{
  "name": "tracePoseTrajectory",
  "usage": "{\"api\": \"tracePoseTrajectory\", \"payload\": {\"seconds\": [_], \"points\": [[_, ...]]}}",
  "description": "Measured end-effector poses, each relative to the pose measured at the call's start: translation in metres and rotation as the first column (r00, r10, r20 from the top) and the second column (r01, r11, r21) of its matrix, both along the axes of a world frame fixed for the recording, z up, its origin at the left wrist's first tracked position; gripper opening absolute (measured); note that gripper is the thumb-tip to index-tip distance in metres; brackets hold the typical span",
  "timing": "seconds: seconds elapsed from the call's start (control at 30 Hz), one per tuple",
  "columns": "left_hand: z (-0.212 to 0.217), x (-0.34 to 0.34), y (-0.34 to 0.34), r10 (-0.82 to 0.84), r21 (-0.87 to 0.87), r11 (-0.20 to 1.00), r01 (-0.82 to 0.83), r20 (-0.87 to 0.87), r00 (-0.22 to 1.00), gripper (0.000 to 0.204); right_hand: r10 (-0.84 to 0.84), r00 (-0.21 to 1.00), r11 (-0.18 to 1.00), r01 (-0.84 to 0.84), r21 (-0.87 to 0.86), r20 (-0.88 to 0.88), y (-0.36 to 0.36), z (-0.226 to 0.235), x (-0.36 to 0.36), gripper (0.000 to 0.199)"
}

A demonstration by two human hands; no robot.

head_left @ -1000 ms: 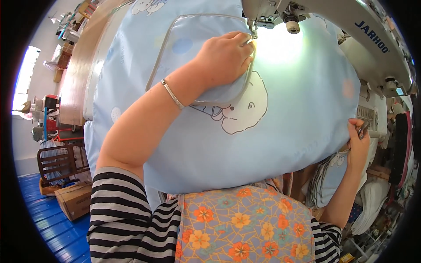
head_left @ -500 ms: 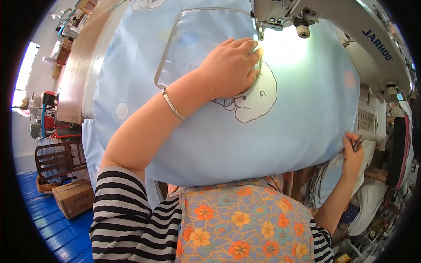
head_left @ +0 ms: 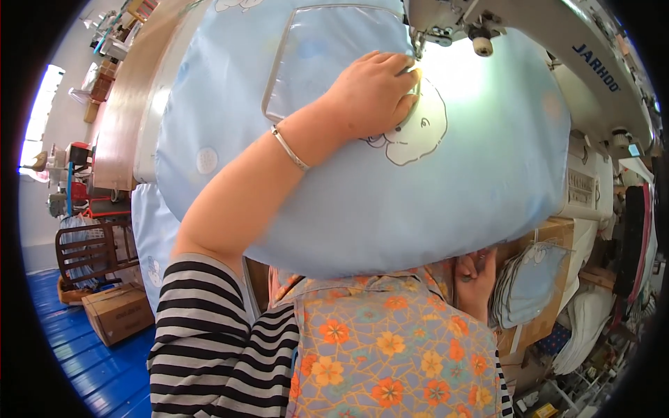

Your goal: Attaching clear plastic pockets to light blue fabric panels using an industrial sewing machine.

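My left hand (head_left: 373,94) lies on a light blue cloth (head_left: 334,209) printed with a white cartoon animal (head_left: 421,136). Its fingers are spread, and the fingertips rest at the grey-edged side of a clear pocket (head_left: 334,52), close to the needle area (head_left: 417,52) of a sewing machine (head_left: 550,52). Below the cloth's near right edge, beside the apron, my right hand (head_left: 476,275) is closed with its fingers curled. Thread snips show in it in the earlier view; now the fingers mostly hide them.
A stack of cut blue pieces (head_left: 533,285) lies on cardboard at the right, beside white cloth (head_left: 582,334). The wooden table (head_left: 118,111) extends at the left. A brown chair (head_left: 94,254) and a cardboard box (head_left: 118,313) stand on the blue floor (head_left: 77,362).
The cloth and my left hand have shifted slightly away from me and to the right. My right hand has left the cloth's right edge and moved left toward my apron.
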State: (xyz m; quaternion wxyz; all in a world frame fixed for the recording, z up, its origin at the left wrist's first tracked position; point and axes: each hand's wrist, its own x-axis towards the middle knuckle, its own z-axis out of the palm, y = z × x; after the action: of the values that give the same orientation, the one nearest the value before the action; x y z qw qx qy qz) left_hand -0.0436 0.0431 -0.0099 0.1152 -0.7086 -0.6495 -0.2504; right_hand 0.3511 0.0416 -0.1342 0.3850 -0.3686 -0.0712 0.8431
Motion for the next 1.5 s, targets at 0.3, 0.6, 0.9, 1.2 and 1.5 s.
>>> {"api": "tracePoseTrajectory", "payload": {"seconds": [0.3,0.6,0.9,1.2,1.5], "points": [[0.000,0.022,-0.024,0.029,-0.062,0.997,-0.035,-0.107,0.994,0.036,0.075,0.958,0.902,-0.184,0.390,0.277,-0.021,0.049,-0.001,0.015],[0.004,0.015,-0.015,0.039,-0.054,0.998,-0.043,-0.079,0.996,0.032,-0.150,0.927,0.879,-0.034,0.476,0.345,-0.015,0.055,-0.002,0.014],[0.008,0.001,-0.008,0.061,-0.054,0.996,-0.064,-0.060,0.996,0.028,-0.278,0.823,0.817,-0.069,0.572,0.496,0.012,0.077,-0.032,0.012],[0.019,0.003,-0.001,0.083,-0.099,0.991,-0.094,-0.104,0.991,0.028,-0.578,0.383,0.520,-0.508,0.687,0.720,0.095,0.104,-0.021,0.022],[0.017,0.003,-0.001,0.118,-0.111,0.985,-0.132,-0.128,0.985,0.030,-0.624,0.056,0.446,-0.793,0.414,0.780,0.131,0.141,-0.051,0.023]]}}
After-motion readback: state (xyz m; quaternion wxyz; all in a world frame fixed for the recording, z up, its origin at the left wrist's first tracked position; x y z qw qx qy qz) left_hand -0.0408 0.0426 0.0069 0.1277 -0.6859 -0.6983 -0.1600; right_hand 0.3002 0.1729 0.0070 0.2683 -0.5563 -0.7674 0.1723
